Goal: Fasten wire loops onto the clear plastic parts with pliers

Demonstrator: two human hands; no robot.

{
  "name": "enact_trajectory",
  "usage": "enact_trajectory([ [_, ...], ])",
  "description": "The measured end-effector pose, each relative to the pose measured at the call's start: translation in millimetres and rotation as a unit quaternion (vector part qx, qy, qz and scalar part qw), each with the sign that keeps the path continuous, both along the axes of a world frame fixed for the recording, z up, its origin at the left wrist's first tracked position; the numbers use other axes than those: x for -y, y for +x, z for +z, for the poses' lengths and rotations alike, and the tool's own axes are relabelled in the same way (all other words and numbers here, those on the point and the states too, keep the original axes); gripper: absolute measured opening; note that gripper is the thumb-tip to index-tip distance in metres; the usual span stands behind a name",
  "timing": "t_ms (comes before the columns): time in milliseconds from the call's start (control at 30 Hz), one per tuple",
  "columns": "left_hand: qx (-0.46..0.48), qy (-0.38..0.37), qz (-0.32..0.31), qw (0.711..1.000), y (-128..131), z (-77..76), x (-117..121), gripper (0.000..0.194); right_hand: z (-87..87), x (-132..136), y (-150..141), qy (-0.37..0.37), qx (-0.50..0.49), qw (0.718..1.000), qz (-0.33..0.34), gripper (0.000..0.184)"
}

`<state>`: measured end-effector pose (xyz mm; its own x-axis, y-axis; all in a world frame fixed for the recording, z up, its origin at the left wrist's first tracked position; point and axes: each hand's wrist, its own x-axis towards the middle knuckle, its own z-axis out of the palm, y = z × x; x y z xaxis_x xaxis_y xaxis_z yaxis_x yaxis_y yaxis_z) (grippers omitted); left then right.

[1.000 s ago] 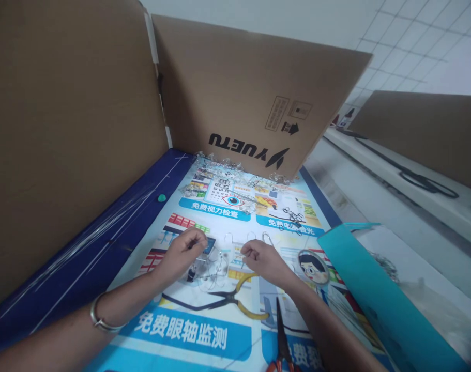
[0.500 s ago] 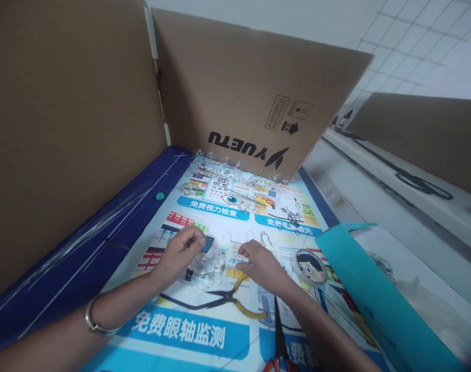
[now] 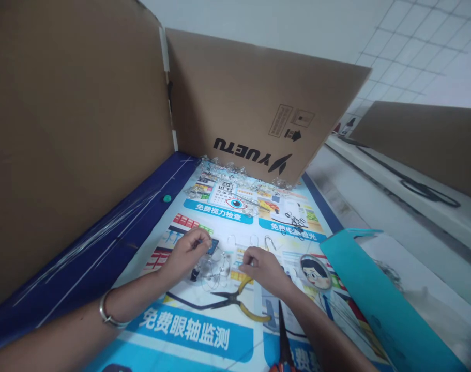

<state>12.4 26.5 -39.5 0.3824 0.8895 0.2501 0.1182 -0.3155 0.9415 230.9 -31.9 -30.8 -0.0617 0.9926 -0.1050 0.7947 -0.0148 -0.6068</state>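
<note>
From where I stand: left hand (image 3: 191, 250) and right hand (image 3: 264, 267) apart over the printed sheet (image 3: 219, 230), both curled in; can't tell whether either pinches a fine strand. Wire tangle (image 3: 216, 273) lies on the sheet between them, just beside the left. Yellow-handled pliers (image 3: 233, 298) on the near side of the tangle. Scissors (image 3: 284, 338) nearer the person. Bent wire hook (image 3: 270, 243) just beyond the right hand.
</note>
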Motion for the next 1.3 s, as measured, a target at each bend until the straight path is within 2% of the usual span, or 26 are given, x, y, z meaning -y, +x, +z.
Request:
enact_trajectory([
  [233,0.029,-0.017,0.000,0.999,1,-2.7,-1,0.017,-1.9,-1,6,-0.013,-0.073,0.997,0.015,0.005],
  [333,0.059,-0.061,-0.011,0.996,2,-1.9,-1,0.017,-0.7,-3,9,-0.022,-0.099,0.995,0.022,0.013],
  [467,0.096,-0.110,-0.029,0.989,3,-2.0,0,0.018,-1.2,-4,10,0.003,-0.101,0.995,0.010,0.028],
  [600,0.117,-0.134,-0.038,0.983,3,-3.3,0,0.018,-0.6,-3,7,0.029,-0.119,0.992,-0.015,0.029],
  [867,0.118,-0.117,-0.033,0.986,4,0.2,1,0.021,4.7,2,-9,-0.007,-0.208,0.973,-0.098,0.024],
  [1133,0.115,-0.090,-0.030,0.989,3,-5.4,0,0.021,18.2,1,-25,-0.024,-0.226,0.971,-0.072,0.028],
  [1300,0.111,-0.080,-0.033,0.990,4,-10.0,0,0.019,25.6,-5,-31,0.010,-0.167,0.984,-0.057,0.025],
])
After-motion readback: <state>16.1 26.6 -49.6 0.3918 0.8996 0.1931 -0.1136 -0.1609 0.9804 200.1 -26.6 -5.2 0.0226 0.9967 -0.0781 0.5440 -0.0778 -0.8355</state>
